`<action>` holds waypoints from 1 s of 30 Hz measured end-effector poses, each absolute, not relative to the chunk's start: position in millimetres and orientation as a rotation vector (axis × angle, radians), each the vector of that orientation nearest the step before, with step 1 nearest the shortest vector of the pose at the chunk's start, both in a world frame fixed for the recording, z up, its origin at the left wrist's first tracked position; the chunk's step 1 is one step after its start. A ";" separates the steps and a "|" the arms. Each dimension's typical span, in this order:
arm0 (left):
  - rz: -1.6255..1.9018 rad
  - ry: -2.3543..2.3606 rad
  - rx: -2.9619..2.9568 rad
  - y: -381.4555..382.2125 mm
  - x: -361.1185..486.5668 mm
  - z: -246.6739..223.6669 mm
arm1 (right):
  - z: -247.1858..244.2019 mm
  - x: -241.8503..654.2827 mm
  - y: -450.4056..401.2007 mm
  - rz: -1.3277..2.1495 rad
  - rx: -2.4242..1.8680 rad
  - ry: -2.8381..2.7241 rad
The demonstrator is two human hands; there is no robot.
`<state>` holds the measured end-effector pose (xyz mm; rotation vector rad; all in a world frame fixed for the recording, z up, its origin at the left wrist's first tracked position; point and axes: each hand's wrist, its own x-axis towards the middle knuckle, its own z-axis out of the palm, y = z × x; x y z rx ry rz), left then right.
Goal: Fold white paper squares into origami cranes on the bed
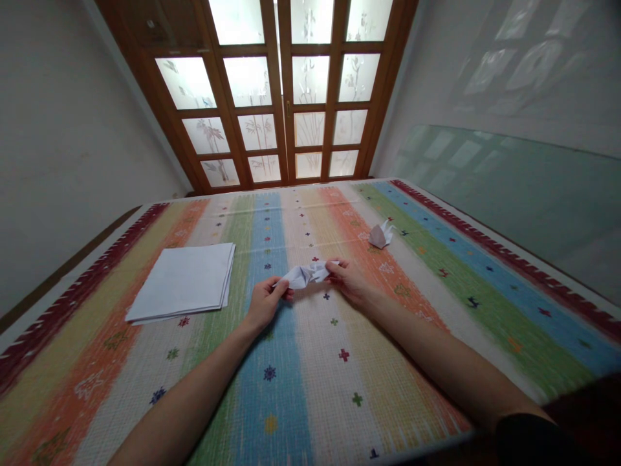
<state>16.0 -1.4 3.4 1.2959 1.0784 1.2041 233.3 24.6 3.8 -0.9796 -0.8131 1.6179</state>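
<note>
Between my two hands, a folded piece of white paper (303, 276) is held just above the striped tablecloth, its middle creased and crumpled into several facets. My left hand (270, 295) pinches its left end, thumb on top. At the opposite end, my right hand (345, 277) grips the paper between thumb and fingers. Off to the right, beyond my right hand, a folded paper crane (381, 234) rests on the cloth. A stack of white paper sheets (184, 282) lies flat to the left of my left hand.
A tablecloth (310, 388) with coloured stripes and small printed figures covers the table. Wooden doors with frosted panes (286, 97) stand beyond the far edge. Plain walls rise at left and right, with a pale green glass panel (504, 188) along the right side.
</note>
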 end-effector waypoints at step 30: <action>1.196 1.012 1.107 -3.1 19.6 -1.4 | -11.5 245.8 42.1 1.439 -0.970 -0.949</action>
